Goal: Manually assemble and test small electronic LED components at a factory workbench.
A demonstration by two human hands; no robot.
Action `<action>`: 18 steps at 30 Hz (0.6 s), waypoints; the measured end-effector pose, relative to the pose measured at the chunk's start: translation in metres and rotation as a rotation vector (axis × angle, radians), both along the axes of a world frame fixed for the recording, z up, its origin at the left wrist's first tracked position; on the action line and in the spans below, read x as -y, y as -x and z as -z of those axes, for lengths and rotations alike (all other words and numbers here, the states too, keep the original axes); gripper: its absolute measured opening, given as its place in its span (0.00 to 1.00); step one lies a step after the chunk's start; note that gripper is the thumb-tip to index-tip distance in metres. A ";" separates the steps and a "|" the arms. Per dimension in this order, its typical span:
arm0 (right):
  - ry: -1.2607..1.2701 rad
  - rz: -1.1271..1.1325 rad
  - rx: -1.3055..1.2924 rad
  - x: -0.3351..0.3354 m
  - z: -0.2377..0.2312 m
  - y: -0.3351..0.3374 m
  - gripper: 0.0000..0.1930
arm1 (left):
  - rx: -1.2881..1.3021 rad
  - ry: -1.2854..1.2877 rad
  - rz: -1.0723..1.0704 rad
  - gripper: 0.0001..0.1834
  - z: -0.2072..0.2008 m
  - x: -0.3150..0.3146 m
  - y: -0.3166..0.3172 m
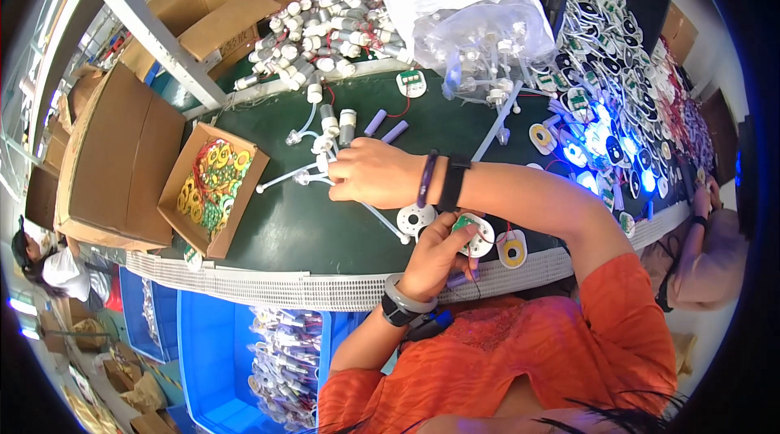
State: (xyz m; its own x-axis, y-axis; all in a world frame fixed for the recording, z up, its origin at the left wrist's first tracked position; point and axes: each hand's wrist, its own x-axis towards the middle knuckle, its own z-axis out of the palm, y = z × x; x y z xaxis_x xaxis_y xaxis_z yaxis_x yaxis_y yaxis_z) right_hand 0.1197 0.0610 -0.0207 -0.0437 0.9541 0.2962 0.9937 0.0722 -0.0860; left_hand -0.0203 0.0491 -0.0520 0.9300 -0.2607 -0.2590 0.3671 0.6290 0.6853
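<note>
My left hand is closed around a white round disc carrying a small green circuit board. Thin wires and a purple cylinder hang beside its fingers. Crossing over above it, my right hand reaches left with curled fingers, whose tips meet white-and-grey motor pieces with clear tubes. What those fingers hold, if anything, is hidden. Two purple cylinders lie just beyond the right hand, wired to a white disc with a green board. A white disc with holes rests between my hands.
A cardboard tray of yellow rings and green boards stands left, beside a large carton. Heaped motors, a plastic bag and lit blue parts surround the green table. Blue bins sit below; another person's arm is at right.
</note>
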 end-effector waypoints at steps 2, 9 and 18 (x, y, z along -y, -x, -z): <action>-0.122 -0.101 0.073 0.005 0.002 0.003 0.07 | -0.010 -0.004 0.002 0.16 0.003 0.000 0.001; -0.101 -0.058 0.275 0.011 0.015 0.013 0.04 | 0.024 0.018 0.035 0.13 0.003 0.000 0.000; 0.116 -0.093 -0.088 0.039 -0.005 0.013 0.05 | 0.042 0.005 0.060 0.14 0.007 -0.001 0.002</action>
State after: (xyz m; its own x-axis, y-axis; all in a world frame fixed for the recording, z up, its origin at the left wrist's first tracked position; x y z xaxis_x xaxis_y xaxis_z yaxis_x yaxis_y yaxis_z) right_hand 0.1065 0.0216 -0.0153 -0.1122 0.9752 0.1907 0.9714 0.1481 -0.1854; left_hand -0.0226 0.0503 -0.0585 0.9227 -0.3176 -0.2187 0.3754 0.6104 0.6975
